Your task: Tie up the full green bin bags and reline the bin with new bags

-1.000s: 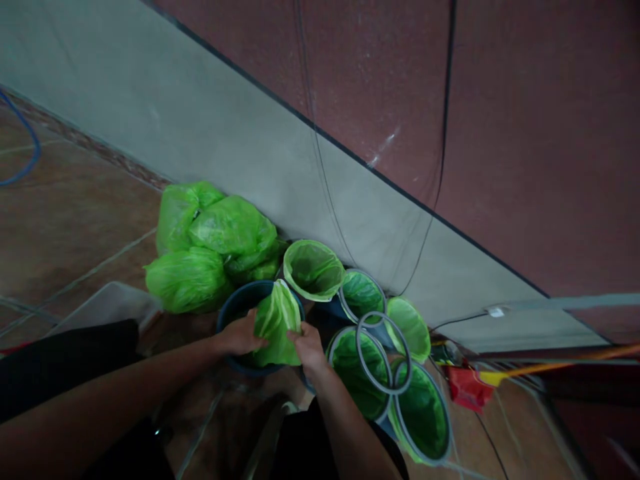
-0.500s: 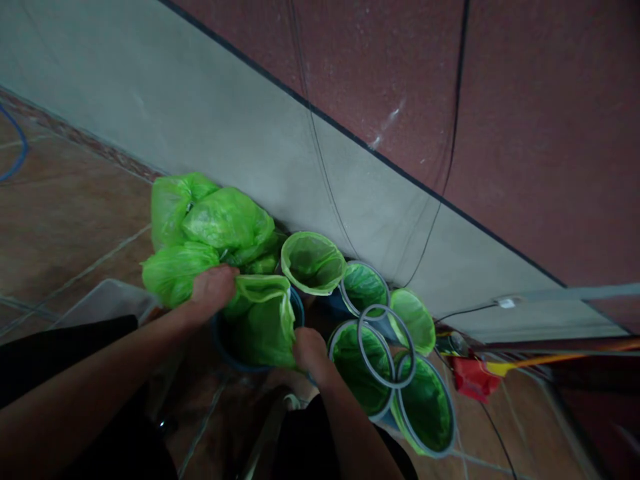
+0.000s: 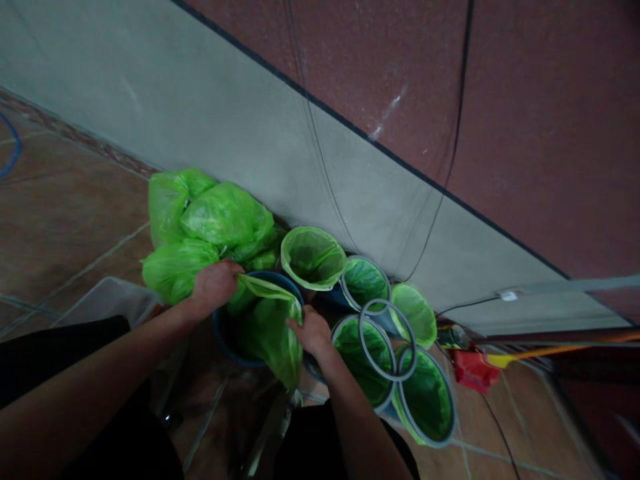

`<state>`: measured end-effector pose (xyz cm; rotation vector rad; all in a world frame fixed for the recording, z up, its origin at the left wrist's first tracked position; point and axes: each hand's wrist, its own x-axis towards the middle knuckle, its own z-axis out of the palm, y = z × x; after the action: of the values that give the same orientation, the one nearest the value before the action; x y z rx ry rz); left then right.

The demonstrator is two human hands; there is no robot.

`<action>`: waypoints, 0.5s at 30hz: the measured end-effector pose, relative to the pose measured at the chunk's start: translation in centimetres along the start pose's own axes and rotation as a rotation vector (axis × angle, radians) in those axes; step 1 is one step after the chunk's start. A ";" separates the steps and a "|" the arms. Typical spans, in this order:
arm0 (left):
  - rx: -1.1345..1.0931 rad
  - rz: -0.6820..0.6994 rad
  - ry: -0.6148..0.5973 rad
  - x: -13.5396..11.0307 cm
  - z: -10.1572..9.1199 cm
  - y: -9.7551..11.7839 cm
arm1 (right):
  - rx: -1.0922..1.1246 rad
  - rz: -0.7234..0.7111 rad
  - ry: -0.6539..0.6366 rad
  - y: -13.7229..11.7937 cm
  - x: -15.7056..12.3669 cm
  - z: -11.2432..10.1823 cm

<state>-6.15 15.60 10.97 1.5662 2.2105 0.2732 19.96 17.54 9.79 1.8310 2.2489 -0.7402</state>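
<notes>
A green bin liner (image 3: 265, 327) hangs inside a blue trash bin (image 3: 218, 337), with part of its edge drooping over the near rim. My left hand (image 3: 216, 283) is closed on the liner's upper left edge. At the right side of the bin, my right hand (image 3: 313, 329) grips the liner's right edge, fingers pinched on the plastic. Between the two hands the top edge is pulled fairly straight. Against the wall, just beyond my left hand, lie several filled, tied green garbage bags (image 3: 225, 217).
Several bins lined in green stand to the right, including one by the wall (image 3: 314, 259) and one nearer (image 3: 427, 400). A loose grey ring (image 3: 387, 340) lies across their rims. Farther right is a red dustpan (image 3: 475, 371). A clear plastic container (image 3: 107, 303) sits at left.
My right hand has moved up and slightly right along the liner's edge. The liner's far edge has dropped toward me, uncovering the bin's back rim, and its near part now droops lower.
</notes>
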 end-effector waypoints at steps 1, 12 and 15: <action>0.002 -0.005 -0.002 0.0 -0.1 0.0 | 0.040 -0.002 0.013 -0.4 0.2 -0.1; -0.317 -0.078 0.261 0.9 2.0 -0.5 | 0.527 -0.009 0.038 0.2 2.3 3.4; -0.445 -0.117 0.137 -0.7 3.5 0.9 | 0.851 0.017 -0.023 -0.2 2.3 4.5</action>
<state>-3.64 14.98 8.30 1.2020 2.1378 0.7957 18.33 17.48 4.97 2.0907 2.0378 -1.9144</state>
